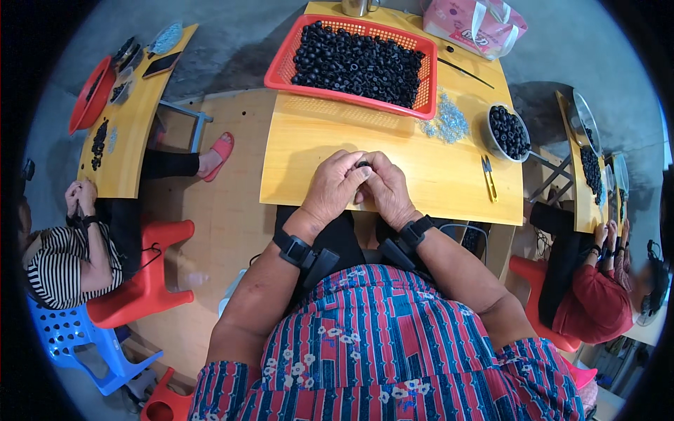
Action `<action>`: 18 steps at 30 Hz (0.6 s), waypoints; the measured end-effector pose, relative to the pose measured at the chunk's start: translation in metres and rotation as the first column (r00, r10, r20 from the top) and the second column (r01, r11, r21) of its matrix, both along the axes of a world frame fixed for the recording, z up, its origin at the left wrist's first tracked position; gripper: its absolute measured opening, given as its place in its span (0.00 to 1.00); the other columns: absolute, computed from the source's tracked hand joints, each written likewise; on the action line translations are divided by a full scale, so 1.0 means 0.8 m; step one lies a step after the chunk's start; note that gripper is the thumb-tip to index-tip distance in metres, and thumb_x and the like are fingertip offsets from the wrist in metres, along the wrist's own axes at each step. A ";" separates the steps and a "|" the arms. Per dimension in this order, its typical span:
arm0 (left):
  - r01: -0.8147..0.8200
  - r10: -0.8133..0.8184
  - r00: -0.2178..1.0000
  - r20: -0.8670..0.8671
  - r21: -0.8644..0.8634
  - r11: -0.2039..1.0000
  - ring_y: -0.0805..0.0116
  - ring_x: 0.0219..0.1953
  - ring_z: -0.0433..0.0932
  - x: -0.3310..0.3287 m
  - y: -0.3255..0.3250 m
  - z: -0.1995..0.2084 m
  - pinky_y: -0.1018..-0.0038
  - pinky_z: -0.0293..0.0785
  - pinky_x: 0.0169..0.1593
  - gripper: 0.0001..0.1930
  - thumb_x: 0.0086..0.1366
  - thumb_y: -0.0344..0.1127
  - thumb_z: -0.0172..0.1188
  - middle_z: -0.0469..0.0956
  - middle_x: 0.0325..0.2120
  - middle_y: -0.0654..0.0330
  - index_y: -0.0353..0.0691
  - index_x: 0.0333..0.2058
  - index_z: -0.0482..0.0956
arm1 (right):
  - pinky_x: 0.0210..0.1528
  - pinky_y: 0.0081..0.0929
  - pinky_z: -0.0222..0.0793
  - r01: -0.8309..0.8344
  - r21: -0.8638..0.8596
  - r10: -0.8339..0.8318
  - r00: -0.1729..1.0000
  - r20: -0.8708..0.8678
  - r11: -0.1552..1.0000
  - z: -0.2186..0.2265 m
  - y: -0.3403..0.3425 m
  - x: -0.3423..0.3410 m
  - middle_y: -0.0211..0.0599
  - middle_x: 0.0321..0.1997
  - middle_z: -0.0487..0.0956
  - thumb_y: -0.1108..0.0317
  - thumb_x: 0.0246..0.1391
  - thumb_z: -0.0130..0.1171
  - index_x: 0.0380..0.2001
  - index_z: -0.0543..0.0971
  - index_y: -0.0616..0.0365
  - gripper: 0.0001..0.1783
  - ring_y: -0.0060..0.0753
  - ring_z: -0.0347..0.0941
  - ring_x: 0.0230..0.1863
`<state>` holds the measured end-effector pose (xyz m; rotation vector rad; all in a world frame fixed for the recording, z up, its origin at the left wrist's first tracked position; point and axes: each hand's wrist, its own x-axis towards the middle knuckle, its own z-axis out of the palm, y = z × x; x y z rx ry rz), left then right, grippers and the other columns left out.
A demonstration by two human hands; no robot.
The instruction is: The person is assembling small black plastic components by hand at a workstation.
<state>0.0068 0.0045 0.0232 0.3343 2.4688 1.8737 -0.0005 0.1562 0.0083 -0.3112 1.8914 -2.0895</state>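
Note:
My left hand (333, 185) and my right hand (386, 186) meet over the front edge of the yellow table (302, 154). Between their fingertips they grip one small round black part (363, 165), mostly covered by the fingers. Ahead stands a red plastic basket (280, 68) holding a heap of small black ring-like parts (361, 63). To its right lies a loose pile of small clear bluish pieces (446, 121). A clear tub (523, 155) of round black parts is at the table's right edge, and yellow-handled thread snips (489, 184) lie in front of it.
A thin black rod (465, 72) and a pink bag (472, 24) are at the far right of the table, with a metal mug (357, 7) behind the basket. Other people sit at yellow tables on the left (67, 245) and right (597, 295). A red stool (144, 281) stands at left.

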 end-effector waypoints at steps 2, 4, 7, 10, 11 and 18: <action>-0.012 0.011 1.000 -0.016 -0.016 1.000 0.62 0.36 0.75 -0.001 0.000 -0.002 0.72 0.72 0.42 0.15 0.64 0.35 0.55 0.75 0.34 0.53 0.31 0.45 0.76 | 0.27 0.21 0.74 0.005 -0.021 -0.004 1.000 0.016 1.000 0.000 -0.001 -0.001 0.36 0.33 0.74 0.71 0.65 0.43 0.42 0.68 0.63 0.08 0.22 0.72 0.23; -0.029 0.027 0.999 -0.047 -0.044 0.999 0.67 0.35 0.76 -0.004 0.002 -0.004 0.74 0.72 0.40 0.15 0.64 0.34 0.55 0.76 0.34 0.55 0.31 0.46 0.76 | 0.28 0.21 0.74 0.010 -0.051 -0.008 0.999 0.043 0.999 0.004 -0.002 -0.003 0.36 0.33 0.75 0.71 0.65 0.44 0.43 0.69 0.63 0.08 0.22 0.73 0.24; -0.089 0.065 0.992 0.107 0.242 0.966 0.73 0.32 0.76 0.002 0.007 0.000 0.78 0.74 0.37 0.13 0.60 0.28 0.58 0.76 0.31 0.59 0.34 0.44 0.78 | 0.28 0.20 0.71 -0.051 -0.230 0.120 0.948 0.296 0.972 0.007 0.012 -0.015 0.28 0.30 0.71 0.64 0.65 0.47 0.43 0.72 0.62 0.12 0.19 0.65 0.25; -0.144 0.124 0.988 0.094 0.258 0.955 0.79 0.30 0.75 -0.003 0.008 -0.013 0.81 0.74 0.36 0.12 0.59 0.24 0.59 0.77 0.30 0.63 0.35 0.42 0.80 | 0.29 0.20 0.69 -0.069 -0.409 0.237 0.895 0.378 0.910 0.016 0.019 -0.026 0.27 0.28 0.68 0.61 0.66 0.47 0.40 0.72 0.61 0.14 0.19 0.61 0.24; -0.148 0.131 0.988 0.085 0.246 0.958 0.80 0.30 0.74 -0.002 0.008 -0.018 0.82 0.73 0.36 0.12 0.59 0.24 0.59 0.77 0.30 0.64 0.35 0.43 0.79 | 0.30 0.21 0.67 -0.082 -0.467 0.278 0.887 0.368 0.881 0.005 0.022 -0.028 0.26 0.27 0.67 0.59 0.65 0.48 0.38 0.72 0.60 0.14 0.20 0.62 0.25; -0.151 0.160 0.987 -0.029 0.194 0.969 0.81 0.29 0.72 -0.005 0.009 -0.017 0.83 0.72 0.35 0.07 0.61 0.24 0.60 0.77 0.29 0.66 0.34 0.39 0.79 | 0.32 0.24 0.66 -0.096 -0.491 0.358 0.804 0.475 0.866 0.004 0.030 -0.037 0.27 0.27 0.67 0.59 0.65 0.49 0.35 0.72 0.59 0.13 0.24 0.63 0.25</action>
